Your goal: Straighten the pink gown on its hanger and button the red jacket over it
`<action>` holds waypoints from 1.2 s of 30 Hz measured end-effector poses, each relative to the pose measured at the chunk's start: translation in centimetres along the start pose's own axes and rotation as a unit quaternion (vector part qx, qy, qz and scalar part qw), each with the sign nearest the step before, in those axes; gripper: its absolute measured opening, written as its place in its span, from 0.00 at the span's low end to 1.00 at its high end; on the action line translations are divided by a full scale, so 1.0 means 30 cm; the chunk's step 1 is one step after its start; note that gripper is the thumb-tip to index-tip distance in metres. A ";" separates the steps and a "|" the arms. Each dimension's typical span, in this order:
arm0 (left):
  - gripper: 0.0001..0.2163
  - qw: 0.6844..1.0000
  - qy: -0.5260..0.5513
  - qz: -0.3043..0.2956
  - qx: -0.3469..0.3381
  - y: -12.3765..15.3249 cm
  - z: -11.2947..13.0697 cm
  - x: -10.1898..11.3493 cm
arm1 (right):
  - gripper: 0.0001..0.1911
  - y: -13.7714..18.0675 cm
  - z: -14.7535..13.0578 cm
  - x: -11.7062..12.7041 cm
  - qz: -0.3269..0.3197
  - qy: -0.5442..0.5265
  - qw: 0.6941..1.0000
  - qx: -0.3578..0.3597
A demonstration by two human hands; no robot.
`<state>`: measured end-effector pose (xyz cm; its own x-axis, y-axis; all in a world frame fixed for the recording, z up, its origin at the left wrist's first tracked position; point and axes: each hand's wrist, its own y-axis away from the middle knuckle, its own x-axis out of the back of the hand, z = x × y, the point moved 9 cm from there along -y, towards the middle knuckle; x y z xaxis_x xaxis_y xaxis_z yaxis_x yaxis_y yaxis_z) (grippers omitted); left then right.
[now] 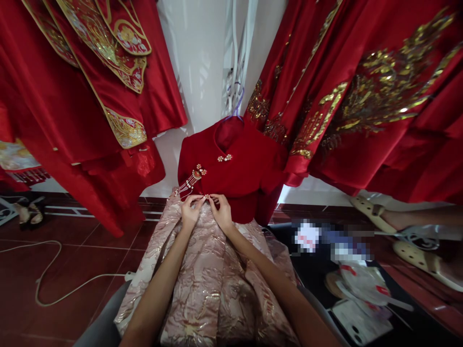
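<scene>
A short red jacket (238,176) hangs on a purple hanger (237,107) in front of me. Its collar bears a beaded button closure (224,158), and a beaded tassel brooch (197,172) dangles on the left of the chest. Lower down, near the waist, my left hand (190,210) and my right hand (222,212) meet, fingertips pinched together. Between them sits a small beaded button (206,196), partly covered by the fingers. Whether it is fastened cannot be made out. Pink and gold brocade fabric (202,279) spreads beneath my forearms over my lap.
Red embroidered garments (119,86) hang at left, and red sequined ones (361,96) at right. A dark surface (311,270) at lower right holds a phone (361,320) and plastic packaging (365,282). Another person's foot in a clog (376,214) is beyond. A white cable (54,270) crosses the tiles.
</scene>
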<state>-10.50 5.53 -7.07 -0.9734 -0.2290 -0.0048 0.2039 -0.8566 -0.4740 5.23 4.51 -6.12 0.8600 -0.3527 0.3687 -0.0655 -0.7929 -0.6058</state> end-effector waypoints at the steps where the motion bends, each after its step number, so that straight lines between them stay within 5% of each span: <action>1: 0.11 1.000 0.002 -0.001 0.003 0.001 -0.004 0.000 | 0.11 0.000 -0.001 0.000 0.001 0.000 1.000 0.001; 21: 0.12 0.999 0.019 -0.003 0.027 0.005 -0.044 -0.007 | 0.11 0.012 -0.016 -0.002 0.004 -0.005 0.999 0.032; 29: 0.10 0.984 0.068 -0.156 0.060 -0.023 0.007 -0.100 | 0.12 0.029 -0.014 0.035 0.079 0.032 0.995 0.053; 36: 0.15 0.969 0.190 -0.043 0.151 -0.195 0.048 -0.124 | 0.11 0.047 -0.032 0.070 0.121 0.020 0.991 0.049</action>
<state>-7.92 10.72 -3.02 -0.9449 -0.0137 -0.3271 0.0857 -0.9746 -0.2070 6.46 2.16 -5.52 0.8043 -0.5473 0.2317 -0.2157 -0.6321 -0.7443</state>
